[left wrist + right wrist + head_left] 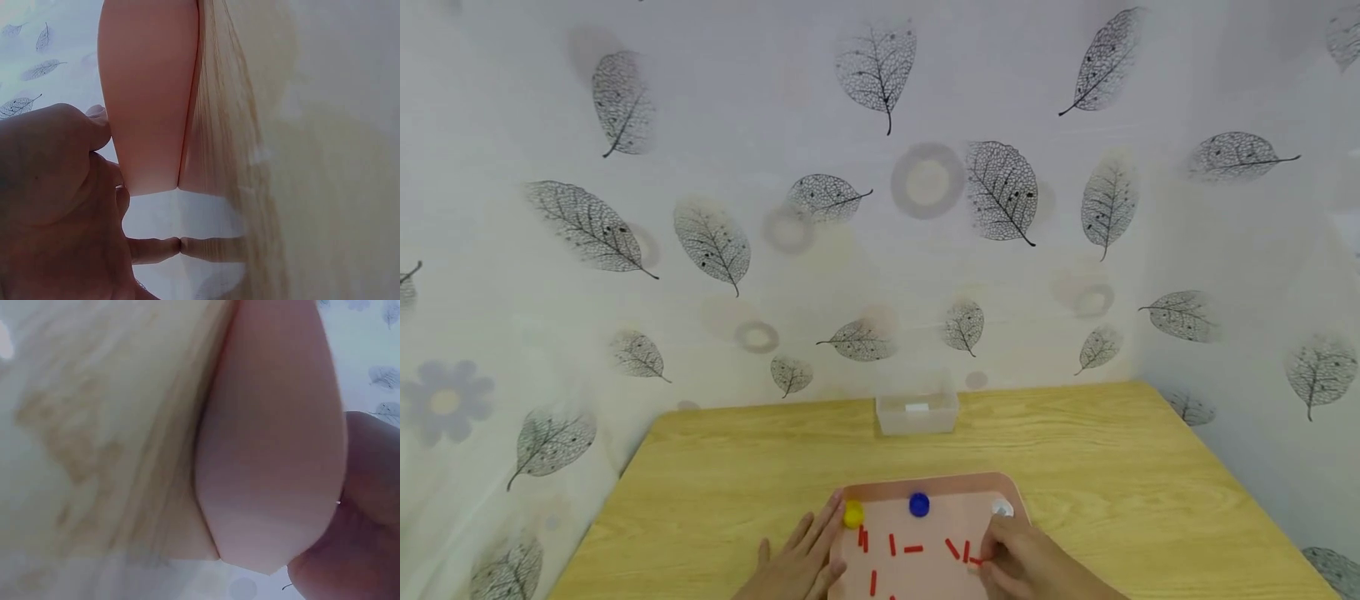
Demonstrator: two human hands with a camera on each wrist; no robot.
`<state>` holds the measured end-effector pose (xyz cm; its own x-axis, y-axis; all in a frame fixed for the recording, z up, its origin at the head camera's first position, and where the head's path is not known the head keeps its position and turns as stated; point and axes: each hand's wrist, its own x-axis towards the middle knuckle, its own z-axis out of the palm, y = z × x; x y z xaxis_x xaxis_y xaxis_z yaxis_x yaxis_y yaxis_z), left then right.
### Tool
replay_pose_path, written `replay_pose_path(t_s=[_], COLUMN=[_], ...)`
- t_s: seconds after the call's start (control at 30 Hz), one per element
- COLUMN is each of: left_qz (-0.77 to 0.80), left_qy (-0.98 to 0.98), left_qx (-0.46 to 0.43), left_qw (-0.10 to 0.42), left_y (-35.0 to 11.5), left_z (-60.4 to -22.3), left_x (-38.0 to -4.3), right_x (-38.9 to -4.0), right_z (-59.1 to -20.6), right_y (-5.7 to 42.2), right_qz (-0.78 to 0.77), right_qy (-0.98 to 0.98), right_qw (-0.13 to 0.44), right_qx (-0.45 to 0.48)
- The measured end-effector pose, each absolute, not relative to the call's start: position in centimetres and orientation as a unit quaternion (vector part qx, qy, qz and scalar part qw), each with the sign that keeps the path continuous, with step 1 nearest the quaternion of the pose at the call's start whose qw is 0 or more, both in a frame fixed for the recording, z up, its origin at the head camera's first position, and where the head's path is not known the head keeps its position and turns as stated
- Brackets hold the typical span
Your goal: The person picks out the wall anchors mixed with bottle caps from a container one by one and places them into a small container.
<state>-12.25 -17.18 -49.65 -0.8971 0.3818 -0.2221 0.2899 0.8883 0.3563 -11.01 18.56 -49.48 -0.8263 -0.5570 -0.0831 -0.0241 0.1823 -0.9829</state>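
Note:
A pink tray lies on the table, its near side cut off by the head view's lower edge. My left hand rests with straight fingers along the tray's left rim; in the left wrist view the hand is against the outer wall. Over the tray's right part, my right hand pinches a short red stick at its fingertips. Close beside it lie two more red sticks. Just beyond that hand sits a white round cap. The right wrist view shows the hand mostly behind the tray wall.
Inside the tray, a yellow cap sits at the back left and a blue cap at the back middle. Several red sticks are scattered on its floor. A clear plastic box stands at the table's back edge, against the wall.

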Motion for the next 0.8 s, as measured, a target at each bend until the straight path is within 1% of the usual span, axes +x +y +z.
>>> replay_pose_path(t_s=[0.03, 0.07, 0.13, 0.2, 0.27, 0.43, 0.6, 0.8], left_qz=[0.156, 0.154, 0.154, 0.155, 0.156, 0.160, 0.166, 0.174], left_qy=[0.961, 0.961, 0.962, 0.961, 0.960, 0.957, 0.956, 0.954], left_qx=[0.174, 0.177, 0.176, 0.179, 0.180, 0.192, 0.193, 0.199], left_qw=[0.145, 0.143, 0.143, 0.144, 0.147, 0.145, 0.149, 0.139], left_y=[-17.1, -17.1, -17.0, -17.1, -17.1, -17.2, -17.3, -17.3], left_z=[-49.7, -49.7, -49.7, -49.6, -49.6, -49.7, -49.8, -49.4], left_x=[-12.3, -12.3, -12.4, -12.4, -12.4, -12.6, -12.6, -12.3], right_x=[-11.1, -11.2, -11.6, -11.9, -12.4, -13.5, -14.2, -15.0], right_z=[-49.2, -48.8, -48.0, -47.4, -46.9, -46.4, -46.0, -45.4], right_y=[18.7, 18.8, 18.9, 18.9, 18.9, 18.6, 18.3, 18.3], right_qz=[-0.571, -0.555, -0.460, -0.432, -0.417, -0.385, -0.366, -0.348], right_qy=[0.766, 0.779, 0.842, 0.862, 0.869, 0.865, 0.864, 0.872], right_qw=[0.186, 0.173, 0.087, 0.058, 0.020, -0.098, -0.141, -0.154], right_qx=[-0.230, -0.236, -0.267, -0.257, -0.267, -0.307, -0.316, -0.306])
